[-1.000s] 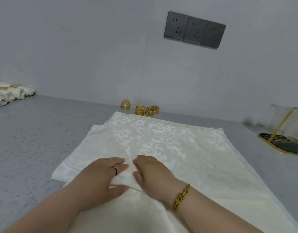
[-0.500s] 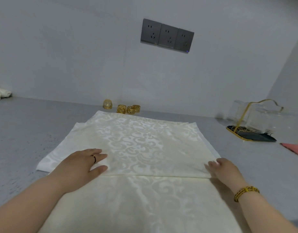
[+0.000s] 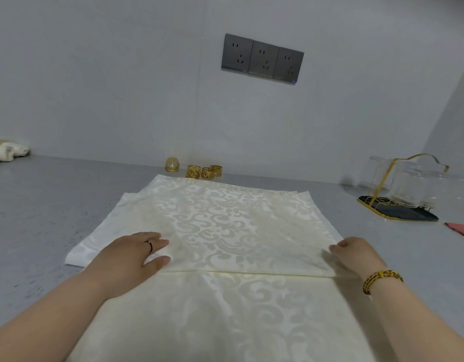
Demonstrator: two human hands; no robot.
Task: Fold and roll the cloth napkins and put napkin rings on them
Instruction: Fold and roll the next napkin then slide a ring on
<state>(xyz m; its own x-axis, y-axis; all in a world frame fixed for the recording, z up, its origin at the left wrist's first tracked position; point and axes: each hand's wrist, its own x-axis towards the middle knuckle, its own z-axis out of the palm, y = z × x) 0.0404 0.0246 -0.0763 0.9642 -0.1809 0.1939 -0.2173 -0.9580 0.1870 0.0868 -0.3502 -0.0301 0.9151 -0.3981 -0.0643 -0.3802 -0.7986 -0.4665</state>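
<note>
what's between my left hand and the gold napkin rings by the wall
Nothing but the napkin itself. Your left hand rests flat on it, and the napkin rings stand just past its far edge by the wall. A gold dome sits left of them, off the path.

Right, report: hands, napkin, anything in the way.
Left hand flat on cream patterned cloth napkin; right hand at fold's right end, grip unclear. Napkin folded, not rolled. Gold napkin rings beyond, not obstructing.
</note>
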